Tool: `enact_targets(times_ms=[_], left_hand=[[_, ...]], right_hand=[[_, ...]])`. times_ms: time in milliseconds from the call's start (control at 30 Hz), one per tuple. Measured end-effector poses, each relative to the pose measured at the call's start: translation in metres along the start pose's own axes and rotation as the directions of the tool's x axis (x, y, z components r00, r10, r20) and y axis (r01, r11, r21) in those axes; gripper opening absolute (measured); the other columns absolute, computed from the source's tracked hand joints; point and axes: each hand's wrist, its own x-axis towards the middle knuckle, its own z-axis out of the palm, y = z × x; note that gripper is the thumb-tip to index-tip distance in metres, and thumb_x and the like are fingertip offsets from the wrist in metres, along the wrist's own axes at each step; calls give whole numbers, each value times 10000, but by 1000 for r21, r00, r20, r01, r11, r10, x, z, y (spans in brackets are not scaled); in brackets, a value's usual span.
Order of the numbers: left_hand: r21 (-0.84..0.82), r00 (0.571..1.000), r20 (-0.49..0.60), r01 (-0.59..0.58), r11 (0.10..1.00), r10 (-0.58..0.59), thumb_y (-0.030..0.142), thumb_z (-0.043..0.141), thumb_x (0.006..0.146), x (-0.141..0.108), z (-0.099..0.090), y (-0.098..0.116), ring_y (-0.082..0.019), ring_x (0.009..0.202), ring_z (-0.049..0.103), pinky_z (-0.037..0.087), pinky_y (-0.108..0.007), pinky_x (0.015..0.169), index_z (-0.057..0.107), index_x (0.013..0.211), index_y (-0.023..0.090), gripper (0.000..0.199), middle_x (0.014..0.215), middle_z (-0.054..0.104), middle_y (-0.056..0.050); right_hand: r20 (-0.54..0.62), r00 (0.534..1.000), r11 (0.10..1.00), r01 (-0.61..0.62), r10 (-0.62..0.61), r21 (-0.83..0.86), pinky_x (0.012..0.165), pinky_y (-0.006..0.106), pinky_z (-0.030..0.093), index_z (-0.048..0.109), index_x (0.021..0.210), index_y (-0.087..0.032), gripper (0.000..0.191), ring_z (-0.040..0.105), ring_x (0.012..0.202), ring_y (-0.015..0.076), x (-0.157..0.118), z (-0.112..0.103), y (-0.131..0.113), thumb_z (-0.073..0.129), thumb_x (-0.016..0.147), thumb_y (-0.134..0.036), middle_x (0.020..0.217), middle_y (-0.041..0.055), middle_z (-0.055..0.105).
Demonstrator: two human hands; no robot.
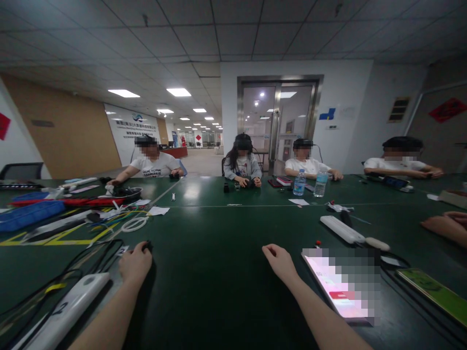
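My left hand [135, 262] rests low over the green table [207, 272], its fingers closed around a small black object [147, 246] that shows only at the fingertips. Its exact kind is hidden. A white power strip [78, 304] marked 2 lies beside my left wrist, with black cables [73, 267] beyond it. My right hand [279, 260] is curled, thumb and fingers drawn together; whatever they may hold is hidden. Just right of that hand lies a lit phone-like screen [324, 279], partly pixelated.
Blue trays [34, 216], a white cable coil [134, 224] and tools crowd the left. On the right lie a white power strip [342, 229] and a green-screened device [434, 291]. Two water bottles [299, 183] stand farther back. Several people sit around; another person's hands [447, 226] rest at right.
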Motion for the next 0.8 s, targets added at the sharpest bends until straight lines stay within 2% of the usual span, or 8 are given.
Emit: enact_targets(times_ms=[100, 267, 400, 567, 800], left_hand=[[21, 1000, -8, -17, 1000, 17, 355, 339, 846, 0, 2, -1, -305, 1013, 570, 460, -366, 803, 556, 1240, 237, 465, 1114, 575, -158], [57, 998, -19, -63, 996, 65, 343, 358, 849, 6, 6, -8, -310, 992, 586, 474, -366, 787, 576, 1221, 227, 446, 1080, 602, -162], [78, 992, 16, -123, 989, 123, 343, 353, 857, 12, 4, -13, -310, 998, 587, 476, -378, 810, 581, 1218, 223, 443, 1081, 610, -161], [90, 988, 74, -141, 986, 135, 345, 348, 865, 11, -1, -13, -300, 1011, 585, 471, -372, 834, 555, 1245, 231, 448, 1087, 606, -158], [84, 992, 8, -130, 988, 129, 375, 378, 853, 11, 3, -12, -316, 1012, 585, 481, -388, 813, 585, 1209, 220, 440, 1086, 611, -166]], right_hand=[[-78, 997, 1000, -1, 3, 25, 617, 286, 416, 617, 783, -208, 331, 576, 709, 191, 1, 2, 5, 422, 830, -471, 729, 21, 615], [-77, 997, 996, 6, 2, 94, 547, 275, 362, 528, 647, -212, 405, 500, 583, 165, 4, 0, 8, 383, 817, -550, 580, -13, 502], [-51, 998, 990, -22, 30, 137, 562, 275, 359, 481, 607, -211, 443, 484, 587, 161, 3, -2, 10, 352, 817, -579, 581, -9, 476], [-53, 997, 983, -44, 54, 180, 554, 273, 362, 438, 592, -217, 464, 462, 578, 158, 1, -4, 12, 336, 817, -609, 589, -7, 458], [-78, 995, 990, -45, 56, 135, 548, 277, 365, 457, 577, -218, 472, 464, 570, 162, 0, -5, 7, 344, 807, -614, 575, -3, 482]])
